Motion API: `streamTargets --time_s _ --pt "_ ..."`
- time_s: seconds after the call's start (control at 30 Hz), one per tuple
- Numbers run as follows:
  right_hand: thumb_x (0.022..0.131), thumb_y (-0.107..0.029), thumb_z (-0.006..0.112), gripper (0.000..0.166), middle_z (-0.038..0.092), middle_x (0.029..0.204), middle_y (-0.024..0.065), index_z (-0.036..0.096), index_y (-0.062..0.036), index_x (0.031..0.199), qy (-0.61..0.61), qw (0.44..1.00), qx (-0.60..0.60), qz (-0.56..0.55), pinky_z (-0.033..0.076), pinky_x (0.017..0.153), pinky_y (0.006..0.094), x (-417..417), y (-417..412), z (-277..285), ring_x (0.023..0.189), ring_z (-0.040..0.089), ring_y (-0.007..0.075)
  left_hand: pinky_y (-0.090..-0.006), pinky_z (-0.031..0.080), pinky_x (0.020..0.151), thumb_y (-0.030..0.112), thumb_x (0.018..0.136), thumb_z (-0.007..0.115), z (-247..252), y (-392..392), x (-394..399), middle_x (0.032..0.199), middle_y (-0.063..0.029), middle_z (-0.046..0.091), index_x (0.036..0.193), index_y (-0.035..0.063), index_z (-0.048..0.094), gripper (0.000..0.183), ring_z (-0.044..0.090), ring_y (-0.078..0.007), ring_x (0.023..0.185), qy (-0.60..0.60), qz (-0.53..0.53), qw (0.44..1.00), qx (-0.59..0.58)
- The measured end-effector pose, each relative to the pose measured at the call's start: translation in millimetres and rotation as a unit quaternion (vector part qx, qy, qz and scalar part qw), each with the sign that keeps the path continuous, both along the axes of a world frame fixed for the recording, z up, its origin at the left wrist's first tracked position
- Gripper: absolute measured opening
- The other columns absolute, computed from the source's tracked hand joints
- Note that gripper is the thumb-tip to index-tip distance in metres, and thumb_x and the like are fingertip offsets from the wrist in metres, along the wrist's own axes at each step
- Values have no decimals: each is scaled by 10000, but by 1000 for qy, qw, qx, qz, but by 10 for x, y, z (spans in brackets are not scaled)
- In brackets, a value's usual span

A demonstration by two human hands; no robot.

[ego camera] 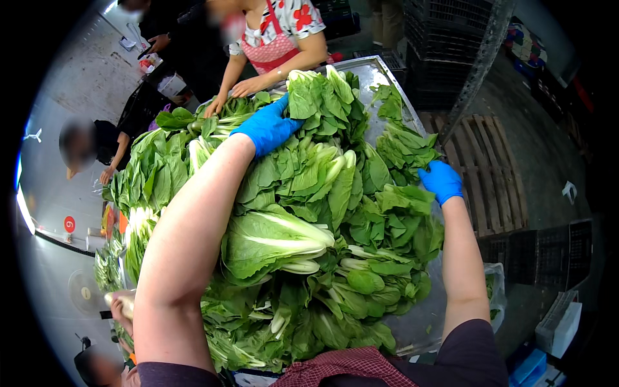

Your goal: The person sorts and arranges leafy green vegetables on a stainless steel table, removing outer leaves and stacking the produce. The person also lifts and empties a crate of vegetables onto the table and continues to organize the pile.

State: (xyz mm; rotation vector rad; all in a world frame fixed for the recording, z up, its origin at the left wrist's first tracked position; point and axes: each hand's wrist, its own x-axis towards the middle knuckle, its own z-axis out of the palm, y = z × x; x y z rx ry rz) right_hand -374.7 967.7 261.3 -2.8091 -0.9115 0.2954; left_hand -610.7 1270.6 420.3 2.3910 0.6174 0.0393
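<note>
A deep heap of leafy greens with pale stalks covers most of the metal table before me. My left hand, in a blue glove, reaches to the far side and grips a bunch of greens, its fingertips partly hidden by the leaves. At the table's right edge is my right hand, also gloved in blue, with its fingers against the leaf ends of another bunch. Whether those fingers close on leaves is unclear. A large pale-ribbed head of greens lies on top, nearer to me.
Across the metal table, a co-worker's bare hands touch the greens. Other people are on the left. To the right are a metal post, stacked black crates, a wooden pallet and a clear bag with greens.
</note>
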Motion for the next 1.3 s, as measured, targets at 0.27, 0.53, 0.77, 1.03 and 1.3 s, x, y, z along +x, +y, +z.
streamTargets --time_s 0.27,0.53,0.77,1.03,1.3 --pt "827 -315 640 259 649 859 140 666 -70 911 13 904 405 136 498 701 399 -728 611 766 783 620 319 -365 315 1075 510 852 598 297 -174 -227 1392 -235 433 1441 12 292 830 432 -312 1292 61 72 988 125" --pt "723 -482 711 627 491 1288 119 555 -174 1247 -144 852 425 270 349 1017 485 -1142 1837 1374 1257 405 350 -404 328 1076 596 728 685 562 -654 -891 1376 -328 385 1411 -116 219 1092 400 -378 1302 61 28 993 100" --pt "654 -385 796 817 366 1434 217 460 -197 1374 1 898 341 279 277 1108 456 -700 2185 910 1356 291 400 -420 261 1114 482 749 720 246 -933 -974 1403 -318 336 1418 -80 237 998 339 -423 1314 21 -31 978 204" --pt "703 -8 696 693 489 1356 111 489 -112 1357 282 716 601 215 369 1040 333 -483 1290 598 1232 465 211 -516 260 1095 524 747 697 106 -1089 -855 1439 -284 309 1446 -18 213 1008 307 -428 1334 60 -7 977 206" --pt "703 96 587 707 507 1343 72 474 -90 1375 310 671 649 179 382 1023 303 -152 819 382 1194 492 173 -633 243 1048 567 743 673 74 -1190 -791 1463 -242 301 1473 44 179 1025 302 -408 1347 109 -2 972 208"
